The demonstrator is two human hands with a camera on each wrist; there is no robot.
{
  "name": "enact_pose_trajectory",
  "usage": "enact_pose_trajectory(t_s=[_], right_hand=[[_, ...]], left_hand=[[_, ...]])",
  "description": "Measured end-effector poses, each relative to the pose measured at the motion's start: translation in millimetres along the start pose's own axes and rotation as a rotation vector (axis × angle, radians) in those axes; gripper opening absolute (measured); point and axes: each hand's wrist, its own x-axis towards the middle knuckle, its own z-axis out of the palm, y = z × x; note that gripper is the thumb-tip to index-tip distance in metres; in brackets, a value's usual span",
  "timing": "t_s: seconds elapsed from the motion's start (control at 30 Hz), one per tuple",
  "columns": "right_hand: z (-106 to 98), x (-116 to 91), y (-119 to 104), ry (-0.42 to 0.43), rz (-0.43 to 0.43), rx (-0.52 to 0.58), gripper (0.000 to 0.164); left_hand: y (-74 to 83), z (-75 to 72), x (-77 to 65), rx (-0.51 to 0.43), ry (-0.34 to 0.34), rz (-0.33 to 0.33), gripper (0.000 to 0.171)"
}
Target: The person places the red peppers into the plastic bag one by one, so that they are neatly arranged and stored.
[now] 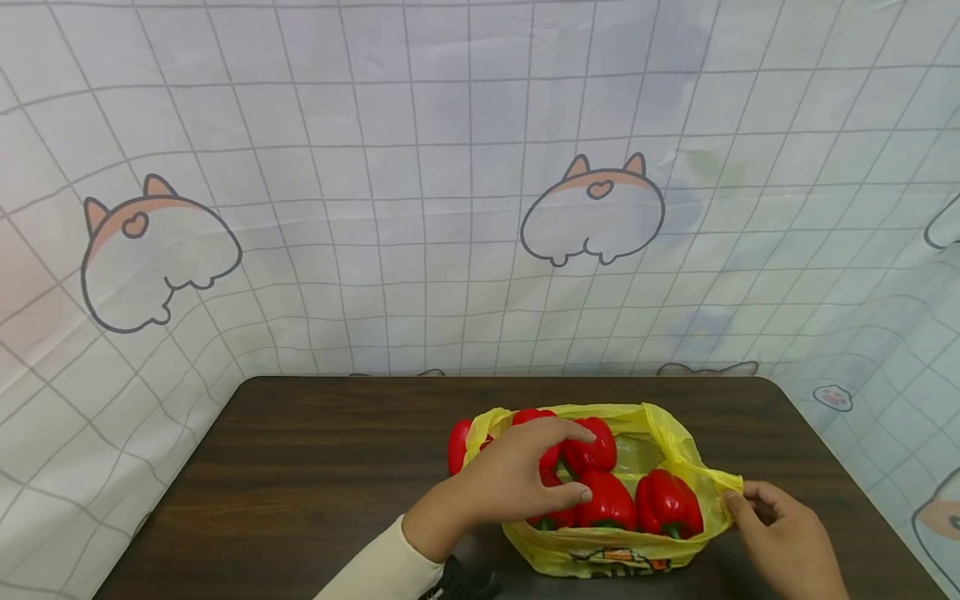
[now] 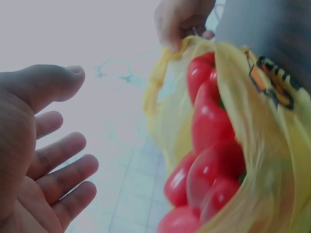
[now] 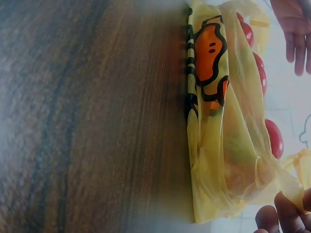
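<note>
A yellow plastic bag (image 1: 551,558) lies with its mouth spread upward, holding several red bell peppers (image 1: 667,502). Over the bag's left part hovers my left hand (image 1: 510,475), fingers loosely bent and thumb apart; in the left wrist view this hand (image 2: 56,153) has nothing in its grasp and is away from the peppers (image 2: 211,124). My right hand (image 1: 791,537) pinches the bag's right edge between thumb and fingers. The right wrist view shows the bag (image 3: 209,160) from its printed side, with the right fingertips (image 3: 286,213) at its corner.
Another red pepper (image 1: 457,447) shows just beyond the bag's left rim. Everything stands on a dark wooden table (image 1: 315,467). Behind it hangs a white checked curtain (image 1: 375,208) with cartoon prints, continuing along both sides. A black strap (image 1: 457,581) is at the left wrist.
</note>
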Motion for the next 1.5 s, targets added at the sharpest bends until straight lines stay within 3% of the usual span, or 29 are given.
enact_pose_trajectory(t_s=[0.33,0.67,0.83,1.2,1.5], right_hand=[[1,0,0,0.009,-0.005,-0.002,0.05],[0,0,-1,-0.001,-0.001,-0.004,0.054],[-1,0,-1,0.009,0.012,-0.015,0.054],[0,0,-1,0.022,0.022,-0.012,0.052],[0,-1,-1,0.038,0.025,-0.013,0.049]], left_hand=[[-14.3,-24.4,-19.1,-0.083,0.073,-0.094,0.059],[-34.8,-43.5,-38.3,-0.08,0.157,-0.174,0.059],[-45.8,-48.4,-46.6,-0.114,0.194,-0.196,0.059],[-65.5,-57.2,-65.9,-0.046,0.262,-0.281,0.056],[-93.2,-61.7,-80.1,-0.036,0.291,-0.329,0.054]])
